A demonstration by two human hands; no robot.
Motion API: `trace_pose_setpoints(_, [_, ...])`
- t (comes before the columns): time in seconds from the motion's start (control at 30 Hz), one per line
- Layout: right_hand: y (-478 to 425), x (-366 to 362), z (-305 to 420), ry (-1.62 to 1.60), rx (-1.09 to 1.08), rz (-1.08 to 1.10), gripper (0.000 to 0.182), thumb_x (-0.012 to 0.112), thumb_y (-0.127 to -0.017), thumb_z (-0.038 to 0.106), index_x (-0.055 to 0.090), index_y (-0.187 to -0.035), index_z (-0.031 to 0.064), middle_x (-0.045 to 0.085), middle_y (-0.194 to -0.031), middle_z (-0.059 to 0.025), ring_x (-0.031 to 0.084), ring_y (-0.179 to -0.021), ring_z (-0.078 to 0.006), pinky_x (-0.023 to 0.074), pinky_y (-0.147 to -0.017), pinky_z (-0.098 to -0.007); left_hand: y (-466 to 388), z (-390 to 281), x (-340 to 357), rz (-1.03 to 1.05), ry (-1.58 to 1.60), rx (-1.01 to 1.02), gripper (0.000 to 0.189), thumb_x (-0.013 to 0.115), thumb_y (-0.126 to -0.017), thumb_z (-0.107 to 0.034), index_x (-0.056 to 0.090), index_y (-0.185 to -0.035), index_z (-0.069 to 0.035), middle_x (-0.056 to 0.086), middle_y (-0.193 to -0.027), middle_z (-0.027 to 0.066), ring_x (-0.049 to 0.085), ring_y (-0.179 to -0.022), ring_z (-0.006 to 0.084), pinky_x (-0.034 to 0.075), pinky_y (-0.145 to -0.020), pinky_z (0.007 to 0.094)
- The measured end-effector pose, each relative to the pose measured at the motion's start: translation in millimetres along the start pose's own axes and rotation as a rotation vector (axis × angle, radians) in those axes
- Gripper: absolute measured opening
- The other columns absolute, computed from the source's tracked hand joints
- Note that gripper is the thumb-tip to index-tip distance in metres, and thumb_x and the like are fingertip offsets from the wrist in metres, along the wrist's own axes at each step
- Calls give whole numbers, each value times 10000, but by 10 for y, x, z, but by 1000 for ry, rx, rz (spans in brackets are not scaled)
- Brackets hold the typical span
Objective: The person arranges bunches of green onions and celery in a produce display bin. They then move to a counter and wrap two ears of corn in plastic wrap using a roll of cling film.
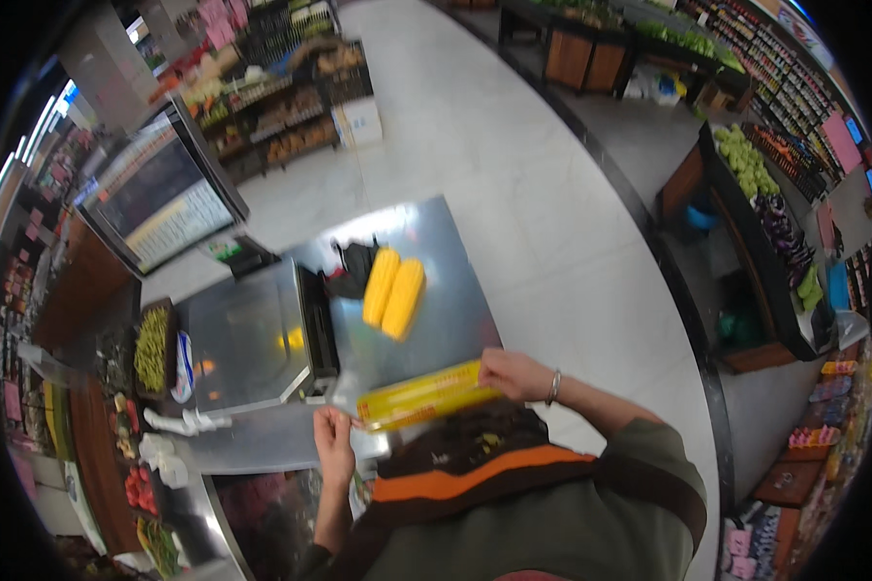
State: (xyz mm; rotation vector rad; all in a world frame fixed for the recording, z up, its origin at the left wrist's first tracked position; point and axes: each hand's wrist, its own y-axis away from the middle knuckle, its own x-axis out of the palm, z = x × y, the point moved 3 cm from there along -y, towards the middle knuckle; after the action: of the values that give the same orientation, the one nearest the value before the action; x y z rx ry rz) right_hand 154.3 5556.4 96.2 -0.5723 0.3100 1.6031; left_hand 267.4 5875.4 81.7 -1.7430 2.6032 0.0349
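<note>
A long yellow box (429,396) with red print, like a cling film box, is held crosswise in front of my apron. My right hand (519,374), with a bracelet at the wrist, grips its right end. At the left end, my left hand (336,439) pinches the corner or a thin strip there; blur hides which. Beyond the box, two yellow corn cobs (394,294) lie side by side on a stainless steel counter (450,254). A crumpled black item (356,267) touches their left side.
Left of the corn sits a weighing or wrapping machine (240,334) with a steel top. A display screen (167,196) stands behind it. At far left are a tray of green vegetables (152,348) and white plastic wrap (185,421). Produce stands (748,240) line the right.
</note>
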Motion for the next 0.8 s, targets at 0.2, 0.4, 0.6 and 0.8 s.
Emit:
trace_pose_setpoints(0.2, [1, -97, 120, -26, 35, 271, 100, 643, -803, 183, 604, -822, 92, 607, -790, -67, 599, -750, -267, 474, -667, -353, 21, -380, 270, 286, -630, 265, 459, 816, -606, -57, 655, -1035, -62, 514, -730, 58, 558, -702, 202, 479, -680, 298])
trace_pose_setpoints(0.4, [-309, -171, -638, -434, 325, 487, 275, 619, -851, 214, 645, -1121, 170, 659, -856, -74, 626, -754, -241, 492, -699, -323, 76, -213, 226, 335, -614, 170, 239, 757, -640, 17, 730, -851, -93, 512, -731, 34, 564, -695, 183, 487, -608, 299])
trace_pose_setpoints(0.6, [-928, 204, -1567, 639, 410, 270, 681, 440, -855, 10, 314, -1428, 355, 484, -990, -139, 571, -825, -266, 501, -711, -377, -46, -232, 237, 384, -653, 309, 306, 768, -564, -2, 730, -842, -124, 499, -702, 4, 559, -714, 184, 473, -609, 307])
trace_pose_setpoints(0.8, [-1101, 415, -1750, 707, 366, 321, 712, 427, -849, 10, 267, -1442, 371, 459, -1056, -172, 570, -842, -290, 502, -725, -384, -94, -231, 217, 386, -660, 329, 312, 782, -543, -24, 725, -831, -132, 494, -689, -1, 547, -702, 184, 461, -599, 306])
